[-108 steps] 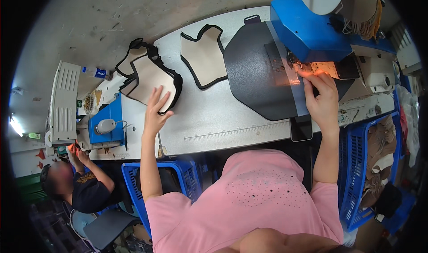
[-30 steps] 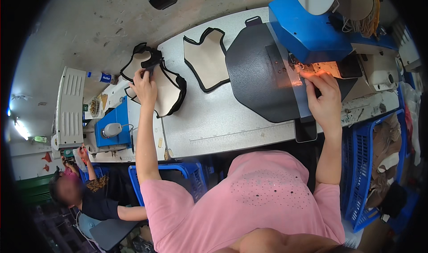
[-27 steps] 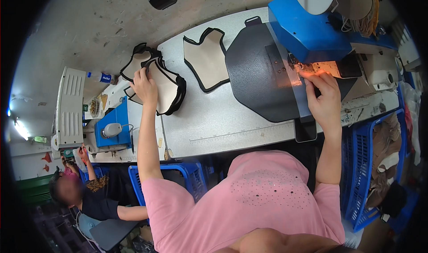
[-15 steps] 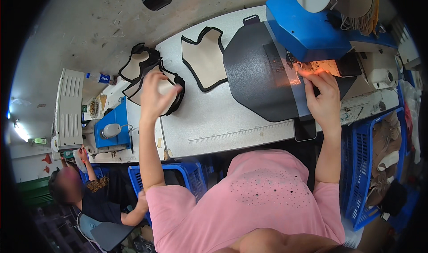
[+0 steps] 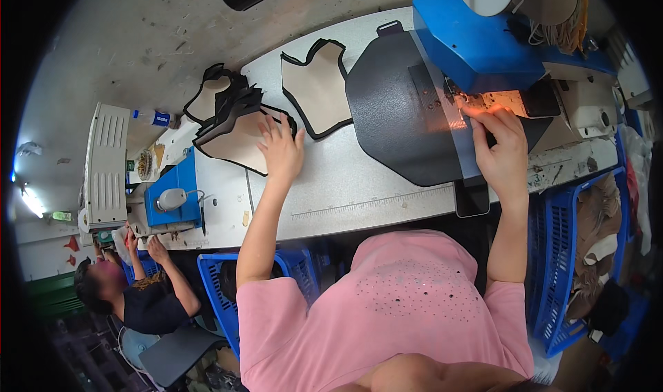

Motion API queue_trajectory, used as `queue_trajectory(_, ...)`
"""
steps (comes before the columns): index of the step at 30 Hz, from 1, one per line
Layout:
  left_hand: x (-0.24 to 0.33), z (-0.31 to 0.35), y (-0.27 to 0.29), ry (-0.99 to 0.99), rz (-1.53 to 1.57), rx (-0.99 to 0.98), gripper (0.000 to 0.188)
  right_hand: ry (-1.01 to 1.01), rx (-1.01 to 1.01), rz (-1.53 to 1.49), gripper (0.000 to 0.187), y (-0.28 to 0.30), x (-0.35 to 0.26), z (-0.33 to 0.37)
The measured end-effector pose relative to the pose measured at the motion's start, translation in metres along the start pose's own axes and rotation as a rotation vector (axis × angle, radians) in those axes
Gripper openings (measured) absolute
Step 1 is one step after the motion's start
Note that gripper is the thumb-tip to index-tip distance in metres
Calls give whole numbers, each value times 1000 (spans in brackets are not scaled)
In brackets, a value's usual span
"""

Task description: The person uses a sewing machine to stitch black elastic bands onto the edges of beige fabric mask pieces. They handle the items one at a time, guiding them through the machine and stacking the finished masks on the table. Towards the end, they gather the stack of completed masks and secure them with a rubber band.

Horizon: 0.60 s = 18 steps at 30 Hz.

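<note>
With fingers spread, my left hand (image 5: 282, 150) rests over the right end of a beige fabric piece with black edging (image 5: 238, 140), which tops a loose stack on the left of the table. Another beige, black-edged panel (image 5: 314, 92) lies flat to the right of it. Under the lit head of a blue sewing machine (image 5: 476, 47), my right hand (image 5: 504, 147) has thumb and fingers pinched together close to the needle area. Whatever sits between those fingertips is too small to make out. A black board (image 5: 394, 116) covers the table just left of the needle.
A dark phone (image 5: 472, 200) lies at the table's front edge. Blue crates stand below, one with brown cloth (image 5: 597, 233) at right, another (image 5: 224, 288) at left. Farther left are a second blue machine (image 5: 169, 199), a bottle (image 5: 153, 119) and a seated co-worker (image 5: 155, 302).
My left hand has moved right and down onto the fabric, its fingers now spread. The top piece lies flatter and shifted. My right hand stays put. The co-worker's arm has lifted toward their machine.
</note>
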<state>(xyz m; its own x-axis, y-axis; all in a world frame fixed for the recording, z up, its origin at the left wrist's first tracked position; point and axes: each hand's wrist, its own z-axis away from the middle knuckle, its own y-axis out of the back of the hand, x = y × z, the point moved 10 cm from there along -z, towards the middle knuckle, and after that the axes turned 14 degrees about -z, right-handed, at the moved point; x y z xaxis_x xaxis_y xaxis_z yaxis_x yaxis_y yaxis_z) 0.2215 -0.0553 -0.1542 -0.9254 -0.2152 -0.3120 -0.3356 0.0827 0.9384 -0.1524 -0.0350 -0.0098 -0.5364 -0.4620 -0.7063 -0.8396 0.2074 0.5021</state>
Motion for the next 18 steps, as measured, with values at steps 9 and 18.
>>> queue_trajectory(9,96,8,54,-462,271,332,40,13,8,7,21,0,3,1)
queue_trajectory(18,105,-26,16,-301,607,93,16,14,11,10,17,0,2,1)
